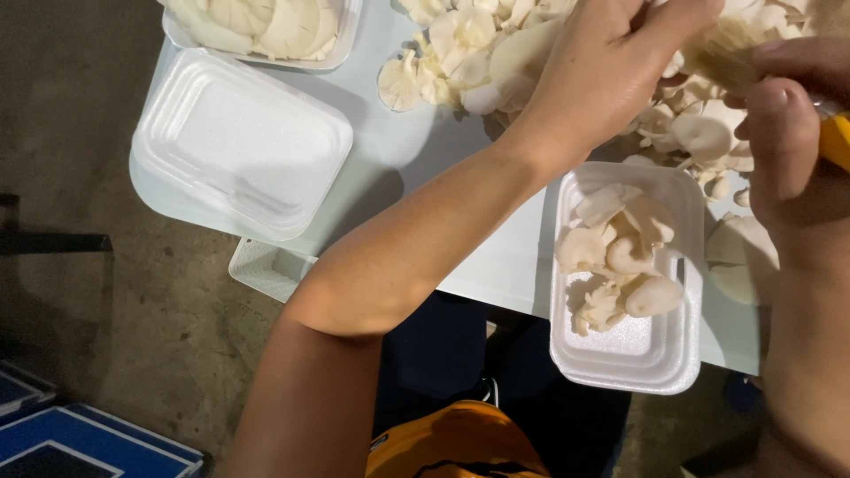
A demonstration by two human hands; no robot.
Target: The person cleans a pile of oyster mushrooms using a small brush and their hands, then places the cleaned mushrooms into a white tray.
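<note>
Reaching across the table [398,150], the left hand [611,62] closes its fingers on a mushroom cluster [722,53] above the heap. Beside it, the right hand [788,133] pinches the same cluster while gripping a yellow-handled tool [837,142].

Below the left hand's [611,71] grip, the white rectangular foam tray [673,354] looks matt and faintly grainy, as does the upturned white foam tray [239,142] off to the side. The pale oyster mushrooms [620,257] look smooth, soft and dull. The pale blue surface [398,150] is smooth with slight sheen; the grey concrete floor [80,159] is rough.
</note>
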